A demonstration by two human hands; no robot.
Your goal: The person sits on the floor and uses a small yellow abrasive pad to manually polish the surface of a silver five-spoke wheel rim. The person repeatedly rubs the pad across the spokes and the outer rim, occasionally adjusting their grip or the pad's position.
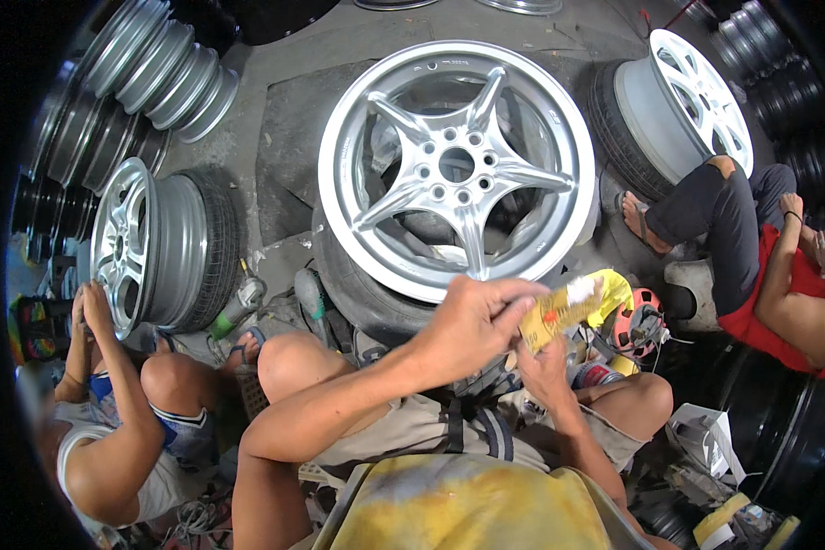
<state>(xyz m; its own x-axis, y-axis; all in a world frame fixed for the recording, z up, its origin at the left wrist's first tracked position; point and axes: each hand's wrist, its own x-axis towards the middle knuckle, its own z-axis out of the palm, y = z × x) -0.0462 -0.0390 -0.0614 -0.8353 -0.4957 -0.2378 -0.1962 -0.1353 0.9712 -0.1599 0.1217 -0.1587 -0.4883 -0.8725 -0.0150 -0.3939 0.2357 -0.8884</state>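
Above my lap, my left hand (467, 325) pinches a flat yellow printed piece (552, 313) between thumb and fingers. It has a red spot and a white patch at its far right end; whether it is a packet or a folded sheet I cannot tell. My right hand (545, 371) grips the same piece from below, its fingers partly hidden behind it. Just beyond my hands, a silver six-spoke wheel rim (472, 218) lies face up and tilted on a tyre (367, 307). Several holes ring its hub.
At left, a person (128, 440) handles a silver wheel (170, 247) standing on edge by a tyre. A person in red (770, 284) sits at right near another wheel (674, 110). A green-and-grey power tool (238, 307) lies on the floor. Rims (156, 64) are stacked far left.
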